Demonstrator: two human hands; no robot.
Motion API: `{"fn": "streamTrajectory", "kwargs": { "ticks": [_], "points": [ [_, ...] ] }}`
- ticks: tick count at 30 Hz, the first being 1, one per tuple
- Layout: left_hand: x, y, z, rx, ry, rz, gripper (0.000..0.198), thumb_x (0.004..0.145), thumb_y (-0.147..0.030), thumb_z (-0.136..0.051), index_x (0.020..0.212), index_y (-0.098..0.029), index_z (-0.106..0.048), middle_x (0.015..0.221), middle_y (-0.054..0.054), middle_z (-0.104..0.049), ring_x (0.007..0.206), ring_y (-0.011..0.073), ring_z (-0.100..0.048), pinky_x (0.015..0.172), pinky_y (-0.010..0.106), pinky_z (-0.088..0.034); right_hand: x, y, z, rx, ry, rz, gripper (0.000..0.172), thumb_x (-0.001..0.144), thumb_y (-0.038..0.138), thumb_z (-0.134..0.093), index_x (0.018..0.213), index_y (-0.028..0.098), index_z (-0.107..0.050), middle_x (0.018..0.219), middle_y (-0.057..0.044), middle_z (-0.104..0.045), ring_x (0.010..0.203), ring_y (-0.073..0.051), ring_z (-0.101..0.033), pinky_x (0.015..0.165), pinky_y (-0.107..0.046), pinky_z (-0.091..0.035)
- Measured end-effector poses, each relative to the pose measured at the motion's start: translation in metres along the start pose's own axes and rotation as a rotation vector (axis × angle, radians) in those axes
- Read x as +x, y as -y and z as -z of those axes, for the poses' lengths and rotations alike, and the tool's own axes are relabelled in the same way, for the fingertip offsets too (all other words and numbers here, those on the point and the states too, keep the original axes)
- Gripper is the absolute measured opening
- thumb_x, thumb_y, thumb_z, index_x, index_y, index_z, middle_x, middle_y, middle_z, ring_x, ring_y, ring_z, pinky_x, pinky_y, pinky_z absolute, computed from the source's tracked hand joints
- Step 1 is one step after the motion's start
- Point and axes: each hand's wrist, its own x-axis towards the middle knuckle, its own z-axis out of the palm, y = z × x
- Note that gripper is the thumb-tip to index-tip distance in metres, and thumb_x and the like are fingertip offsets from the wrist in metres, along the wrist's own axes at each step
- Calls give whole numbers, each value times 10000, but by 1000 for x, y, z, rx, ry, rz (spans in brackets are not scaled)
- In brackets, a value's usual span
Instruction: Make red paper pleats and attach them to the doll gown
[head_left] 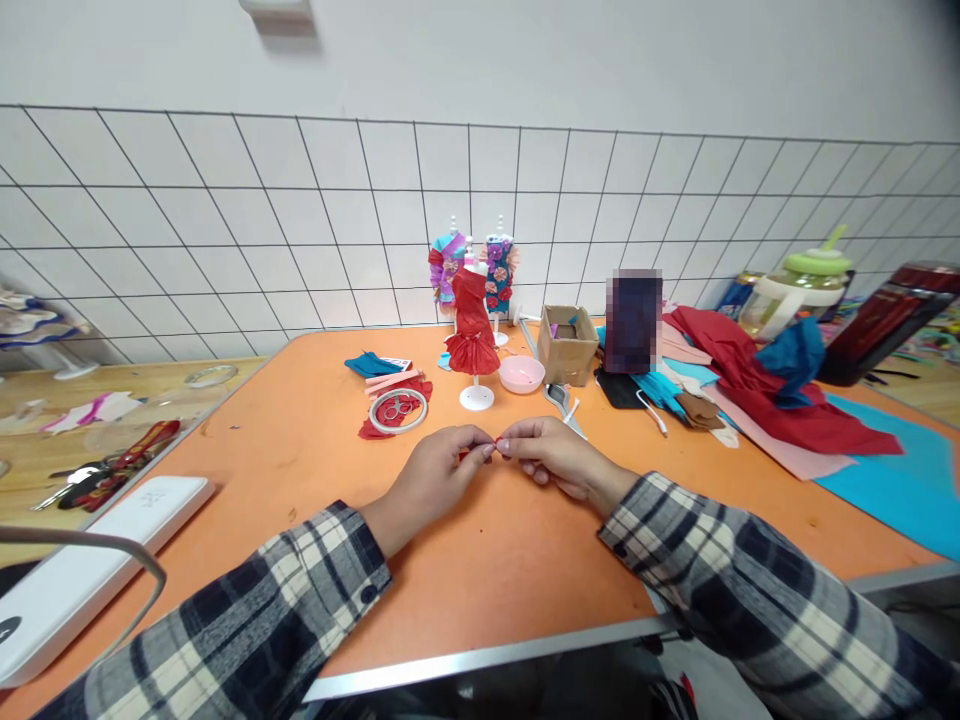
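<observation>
- Lying by the left edge: a white power bank (pixel 142 515), orange table (pixel 262 440) stretching to the left hand (pixel 439 470).
- Left fingertips narrowly pinching a small red piece (pixel 498 441).
- Red piece between both hands, well behind the front edge (pixel 487 658); mostly hidden, direction and long axis unclear.
- Right hand (pixel 559 455) pinching opposite.
- Red cloth (pixel 795 395) farther right.
</observation>
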Motion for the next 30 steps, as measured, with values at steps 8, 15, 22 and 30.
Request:
{"fn": "streamTrajectory", "kwargs": {
  "ticks": [8, 15, 22, 30],
  "points": [
    [1, -6, 0, -160, -54, 77, 197, 869, -325, -543, 815, -192, -678, 789, 19, -729, 754, 174, -656, 739, 259, -480, -6, 1, -12, -16, -65, 108, 256, 713, 393, -721, 788, 161, -645, 520, 69, -492, 396, -42, -388, 326, -153, -265],
    [2, 0, -2, -159, -163, 84, 186, 864, -312, -536, 853, -178, -665, 849, 35, -725, 805, 181, -655, 767, 281, -495, -9, 5, -17, 23, -64, 114, 311, 634, 350, -771, 841, 149, -655, 627, 44, -542, 470, -62, -460, 351, -173, -420],
    [-4, -5, 10, 285, -57, -306, 198, 918, -196, -446, 877, -199, -639, 848, 25, -714, 820, 174, -638, 984, 429, -374, -5, 3, -9, -201, 63, 68, 152, 763, 286, -658, 857, 168, -638, 618, 42, -513, 482, -81, -497, 384, -191, -456],
    [-2, 0, 11, 281, 137, -368, 162, 908, -189, -482, 866, -205, -638, 814, -8, -727, 749, 144, -647, 944, 384, -384, -3, 8, 5, -839, 29, 627, 97, 787, 87, -628, 818, 170, -669, 830, -17, -652, 762, -125, -580, 717, -251, -449]
  ]
}}
